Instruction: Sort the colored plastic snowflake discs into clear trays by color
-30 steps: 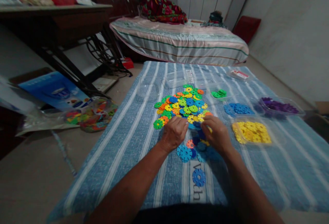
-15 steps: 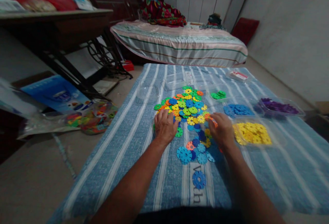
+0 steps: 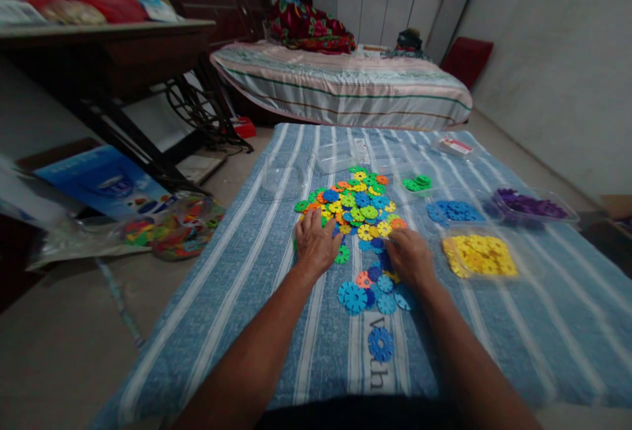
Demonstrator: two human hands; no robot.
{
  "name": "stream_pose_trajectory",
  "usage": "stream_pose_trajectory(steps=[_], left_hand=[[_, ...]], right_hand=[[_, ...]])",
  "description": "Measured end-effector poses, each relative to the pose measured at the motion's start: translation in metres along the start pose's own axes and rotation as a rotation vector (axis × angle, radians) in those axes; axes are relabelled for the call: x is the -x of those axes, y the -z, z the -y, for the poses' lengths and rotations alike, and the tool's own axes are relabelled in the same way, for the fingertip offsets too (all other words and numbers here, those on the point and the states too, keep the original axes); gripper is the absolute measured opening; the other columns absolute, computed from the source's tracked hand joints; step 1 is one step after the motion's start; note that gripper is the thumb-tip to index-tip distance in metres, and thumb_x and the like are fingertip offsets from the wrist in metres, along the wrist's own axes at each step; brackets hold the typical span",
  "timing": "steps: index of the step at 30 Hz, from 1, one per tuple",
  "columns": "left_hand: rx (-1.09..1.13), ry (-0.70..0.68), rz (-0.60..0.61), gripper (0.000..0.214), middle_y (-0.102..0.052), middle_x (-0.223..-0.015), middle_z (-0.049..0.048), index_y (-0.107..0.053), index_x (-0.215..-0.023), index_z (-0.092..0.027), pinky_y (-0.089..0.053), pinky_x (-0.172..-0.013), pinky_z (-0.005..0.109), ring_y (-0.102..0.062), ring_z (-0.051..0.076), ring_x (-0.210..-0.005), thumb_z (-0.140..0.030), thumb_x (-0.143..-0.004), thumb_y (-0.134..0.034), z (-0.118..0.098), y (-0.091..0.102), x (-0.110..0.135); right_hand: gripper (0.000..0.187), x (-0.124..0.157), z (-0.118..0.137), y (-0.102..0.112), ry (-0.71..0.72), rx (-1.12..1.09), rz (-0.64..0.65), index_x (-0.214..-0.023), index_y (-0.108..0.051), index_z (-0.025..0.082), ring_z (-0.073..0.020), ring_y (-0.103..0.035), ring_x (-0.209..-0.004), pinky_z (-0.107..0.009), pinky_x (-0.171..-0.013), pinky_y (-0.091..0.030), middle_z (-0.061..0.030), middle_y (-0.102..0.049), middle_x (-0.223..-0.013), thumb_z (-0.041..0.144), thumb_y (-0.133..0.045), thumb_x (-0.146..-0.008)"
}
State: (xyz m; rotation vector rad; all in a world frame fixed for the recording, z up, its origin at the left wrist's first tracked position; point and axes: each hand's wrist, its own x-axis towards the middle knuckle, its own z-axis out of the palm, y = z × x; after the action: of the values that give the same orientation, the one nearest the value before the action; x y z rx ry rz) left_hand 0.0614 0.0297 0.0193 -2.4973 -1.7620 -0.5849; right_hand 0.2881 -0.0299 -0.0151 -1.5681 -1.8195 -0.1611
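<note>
A heap of notched plastic discs [image 3: 363, 203] in green, yellow, orange and blue lies on the striped cloth. My left hand [image 3: 316, 243] rests on the heap's near left edge, fingers spread, beside a green disc [image 3: 342, 254]. At the near right side, my right hand [image 3: 411, 255] has its fingers curled down by dark blue discs; what they pinch, if anything, is hidden. Closer to me is a loose cluster of mostly light blue discs [image 3: 355, 298] with an orange disc [image 3: 364, 279]. A single blue disc [image 3: 380, 344] lies nearest me.
On the right stand clear boxes of yellow discs [image 3: 481, 255], blue discs [image 3: 454, 211], purple discs [image 3: 530, 203] and green discs [image 3: 417, 183]. Clear tubs [image 3: 282, 178] sit behind the heap. A bag of colourful pieces [image 3: 182, 229] lies left of the table.
My right hand has shifted left, from beside the orange discs toward the dark blue ones. My left hand stays almost in place on the heap.
</note>
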Motion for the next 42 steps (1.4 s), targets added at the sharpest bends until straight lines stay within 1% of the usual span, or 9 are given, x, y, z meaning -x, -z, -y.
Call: stream_pose_trajectory(steps=[9, 14, 19, 22, 24, 26, 29, 33, 42], left_hand=[[-0.035, -0.118, 0.044, 0.022, -0.058, -0.138, 0.0156, -0.072, -0.107, -0.022, -0.038, -0.107, 0.062, -0.046, 0.039, -0.135, -0.025, -0.086, -0.065, -0.010, 0.011, 0.010], [-0.019, -0.174, 0.065, 0.023, -0.061, -0.135, 0.0153, -0.073, -0.108, -0.022, -0.037, -0.107, 0.063, -0.050, 0.036, -0.131, -0.021, -0.088, -0.061, -0.013, 0.009, 0.016], [0.082, -0.238, 0.039, 0.012, -0.068, -0.118, 0.0123, -0.071, -0.091, -0.020, -0.038, -0.105, 0.061, -0.055, 0.033, -0.122, -0.020, -0.088, -0.060, -0.012, 0.006, 0.018], [0.145, -0.267, 0.036, 0.012, -0.070, -0.100, 0.0099, -0.067, -0.082, -0.019, -0.044, -0.100, 0.054, -0.061, 0.028, -0.106, -0.022, -0.089, -0.059, -0.013, 0.007, 0.017], [0.164, -0.279, 0.032, 0.012, -0.070, -0.095, 0.0094, -0.066, -0.083, -0.018, -0.048, -0.094, 0.049, -0.062, 0.027, -0.100, -0.024, -0.090, -0.059, -0.014, 0.007, 0.016], [0.177, -0.291, 0.020, 0.010, -0.070, -0.101, 0.0103, -0.067, -0.090, -0.018, -0.048, -0.094, 0.048, -0.061, 0.027, -0.105, -0.024, -0.089, -0.060, -0.016, 0.006, 0.015], [0.182, -0.313, 0.016, 0.017, -0.069, -0.116, 0.0106, -0.067, -0.104, -0.020, -0.044, -0.102, 0.050, -0.058, 0.028, -0.117, -0.023, -0.089, -0.060, -0.020, 0.004, 0.013], [0.150, -0.316, 0.043, 0.025, -0.069, -0.121, 0.0094, -0.064, -0.114, -0.020, -0.041, -0.105, 0.050, -0.056, 0.028, -0.120, -0.022, -0.089, -0.060, -0.025, 0.002, 0.010], [0.080, -0.353, 0.089, 0.018, -0.071, -0.120, 0.0077, -0.066, -0.107, -0.022, -0.037, -0.108, 0.058, -0.056, 0.030, -0.121, -0.019, -0.090, -0.058, -0.029, 0.002, 0.013]], right_hand=[[0.020, -0.001, 0.001, 0.002, 0.010, -0.011, 0.030, -0.082, -0.066, 0.021, -0.0204, -0.059, -0.080, -0.031, -0.074, -0.044, -0.0071, -0.066, -0.085, 0.025, -0.050, -0.095], [0.022, 0.000, 0.000, 0.001, 0.013, -0.009, 0.029, -0.080, -0.065, 0.021, -0.0198, -0.058, -0.081, -0.031, -0.074, -0.044, -0.0069, -0.066, -0.085, 0.025, -0.050, -0.095], [0.022, -0.001, -0.001, 0.001, 0.014, -0.014, 0.054, -0.079, -0.066, 0.021, -0.0200, -0.058, -0.082, -0.031, -0.074, -0.043, -0.0071, -0.066, -0.085, 0.024, -0.051, -0.094], [0.023, -0.001, -0.001, 0.002, 0.020, -0.017, 0.055, -0.077, -0.067, 0.020, -0.0203, -0.058, -0.081, -0.032, -0.073, -0.043, -0.0076, -0.066, -0.085, 0.023, -0.051, -0.094], [0.025, -0.001, 0.000, 0.002, 0.028, -0.011, 0.055, -0.076, -0.067, 0.020, -0.0202, -0.058, -0.081, -0.032, -0.073, -0.043, -0.0076, -0.066, -0.084, 0.023, -0.050, -0.095], [0.026, -0.002, 0.000, 0.002, 0.033, -0.001, 0.056, -0.075, -0.067, 0.020, -0.0200, -0.058, -0.079, -0.032, -0.072, -0.043, -0.0074, -0.066, -0.083, 0.023, -0.050, -0.095], [0.026, -0.002, 0.001, 0.002, 0.032, -0.003, 0.055, -0.074, -0.068, 0.021, -0.0198, -0.058, -0.079, -0.032, -0.073, -0.044, -0.0071, -0.066, -0.082, 0.022, -0.051, -0.094], [0.027, -0.003, 0.001, 0.002, 0.029, -0.002, 0.057, -0.072, -0.067, 0.021, -0.0197, -0.058, -0.078, -0.032, -0.072, -0.043, -0.0070, -0.066, -0.081, 0.021, -0.051, -0.093], [0.027, -0.002, -0.002, 0.001, 0.037, 0.032, 0.083, -0.074, -0.068, 0.020, -0.0193, -0.058, -0.079, -0.032, -0.072, -0.043, -0.0071, -0.067, -0.084, 0.024, -0.052, -0.095]])
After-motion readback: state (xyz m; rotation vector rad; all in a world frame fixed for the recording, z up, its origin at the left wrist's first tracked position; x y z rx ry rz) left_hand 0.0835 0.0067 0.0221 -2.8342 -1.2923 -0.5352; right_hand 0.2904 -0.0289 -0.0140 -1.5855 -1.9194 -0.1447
